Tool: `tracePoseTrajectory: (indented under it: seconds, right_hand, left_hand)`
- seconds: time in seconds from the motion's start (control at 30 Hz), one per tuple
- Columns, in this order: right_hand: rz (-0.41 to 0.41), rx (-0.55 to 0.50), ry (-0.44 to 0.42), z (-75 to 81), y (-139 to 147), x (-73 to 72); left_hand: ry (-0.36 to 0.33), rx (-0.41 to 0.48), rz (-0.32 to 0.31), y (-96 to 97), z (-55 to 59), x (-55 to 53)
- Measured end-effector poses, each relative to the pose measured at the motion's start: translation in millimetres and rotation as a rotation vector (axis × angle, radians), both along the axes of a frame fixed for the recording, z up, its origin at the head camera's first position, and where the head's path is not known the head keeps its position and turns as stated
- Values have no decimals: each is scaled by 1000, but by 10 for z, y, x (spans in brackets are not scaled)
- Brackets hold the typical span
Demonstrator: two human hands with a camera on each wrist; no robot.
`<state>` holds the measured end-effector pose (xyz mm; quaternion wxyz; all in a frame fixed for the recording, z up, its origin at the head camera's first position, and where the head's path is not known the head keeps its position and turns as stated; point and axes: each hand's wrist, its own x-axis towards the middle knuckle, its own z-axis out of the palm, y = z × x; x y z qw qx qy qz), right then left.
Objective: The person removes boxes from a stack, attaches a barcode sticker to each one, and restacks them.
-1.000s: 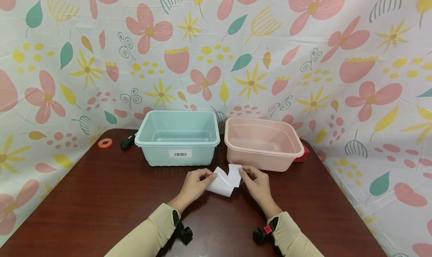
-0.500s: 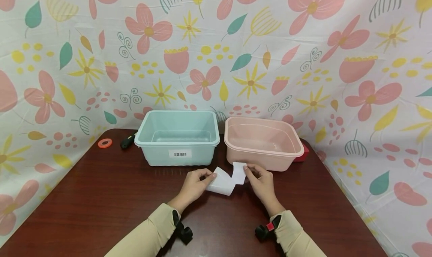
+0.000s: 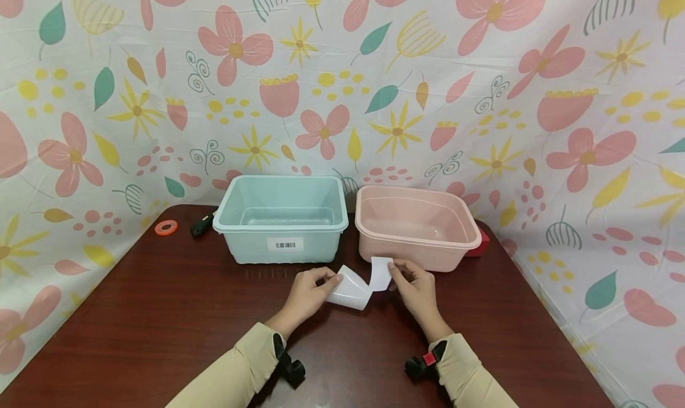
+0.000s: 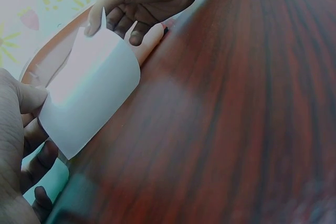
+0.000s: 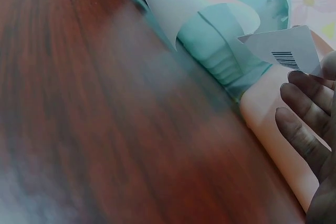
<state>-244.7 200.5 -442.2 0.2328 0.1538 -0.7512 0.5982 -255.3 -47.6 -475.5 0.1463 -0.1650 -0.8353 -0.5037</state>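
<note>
My left hand pinches a glossy white backing sheet between thumb and fingers, and the sheet bends into a curve. To its right, my right hand pinches a small white barcode label by its right edge. Black bars show on this label in the right wrist view. Sheet and label meet at a corner; whether they are still stuck together there I cannot tell. Both papers are held above the dark wooden table, in front of two plastic bins. In the left wrist view, the curled sheet hides most of the label.
A light blue bin with a barcode label on its front stands behind the left hand. Beside it is a pink bin, close behind the right hand. An orange ring, a black-handled object and a red object lie farther out.
My right hand has moved a little right and up with the label, drawing it away from most of the backing sheet. The left hand has stayed in place.
</note>
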Motion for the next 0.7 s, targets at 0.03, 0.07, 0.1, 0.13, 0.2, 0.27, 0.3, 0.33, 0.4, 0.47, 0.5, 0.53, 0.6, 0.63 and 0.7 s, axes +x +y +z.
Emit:
tracePoseTrajectory:
  seconds: [0.03,0.07,0.1,0.13,0.2,0.27,0.3,0.33,0.4,0.47,0.5,0.53,0.6,0.63,0.7]
  right_hand:
    - [-4,-2,1,-1,2,-1]
    - [-17,8,8,-1,3,-2]
    - [-32,17,17,-2,2,-3]
    - [-45,26,26,-1,1,-4]
    - [-73,43,45,2,-4,-2]
    - [-98,58,60,5,-11,2]
    - [-101,55,61,6,-14,4]
    - [-102,53,60,7,-16,6]
    - [-103,50,59,10,-19,9]
    - [-99,46,58,12,-18,12]
    - [-95,43,56,13,-18,13]
    - [-91,42,55,15,-16,14]
    - [-74,32,47,20,-15,17]
    - [-66,29,40,23,-15,20]
    - [-43,24,24,33,-17,28]
  left_hand:
    - [-3,2,0,0,1,1]
    - [-6,5,-1,-1,2,1]
    - [-10,8,-2,-2,3,2]
    - [-12,12,-3,-2,4,3]
    - [-14,19,-7,-2,4,3]
    - [-19,23,-7,-3,8,5]
    - [-18,22,-6,-2,10,6]
    - [-17,23,-5,-2,13,7]
    - [-17,24,3,-2,17,10]
    - [-16,22,22,-4,24,11]
    - [-13,22,35,-6,28,12]
    - [-12,25,47,-8,31,11]
    - [-8,32,78,-15,42,12]
    - [-5,38,94,-19,48,11]
    - [5,55,122,-30,61,11]
